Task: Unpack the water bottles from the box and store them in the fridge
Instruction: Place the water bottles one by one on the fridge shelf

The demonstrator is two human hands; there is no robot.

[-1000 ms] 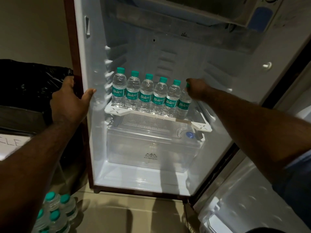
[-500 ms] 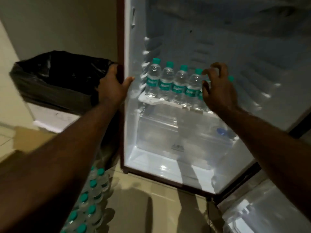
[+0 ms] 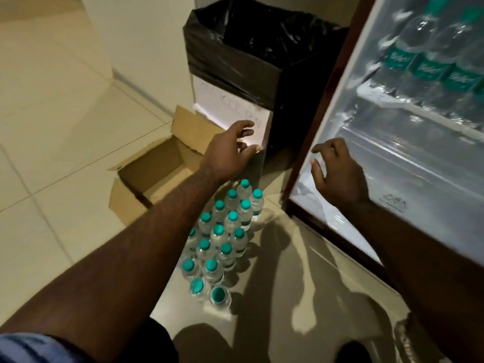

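Several clear water bottles with teal caps (image 3: 222, 239) stand in a tight cluster on the tiled floor, left of the open fridge (image 3: 311, 158). Behind them lies the open cardboard box (image 3: 159, 163), which looks empty. A blurred row of bottles (image 3: 429, 64) stands on the fridge shelf at the upper right. My left hand (image 3: 230, 150) hovers above the far end of the floor cluster, fingers spread and holding nothing. My right hand (image 3: 337, 174) hangs in front of the fridge's lower left corner, fingers loosely curled and empty.
A bin lined with a black bag (image 3: 256, 48) stands against the wall between the box and the fridge, with a white sheet (image 3: 235, 111) on its front. Pale floor tiles (image 3: 52, 127) stretch to the left. The clear crisper drawer (image 3: 419, 179) fills the fridge's lower part.
The view has swung down and left from the fridge shelf to the floor. My left hand let go of the fridge's edge and dropped toward the floor bottles; my right hand withdrew from the shelf row.
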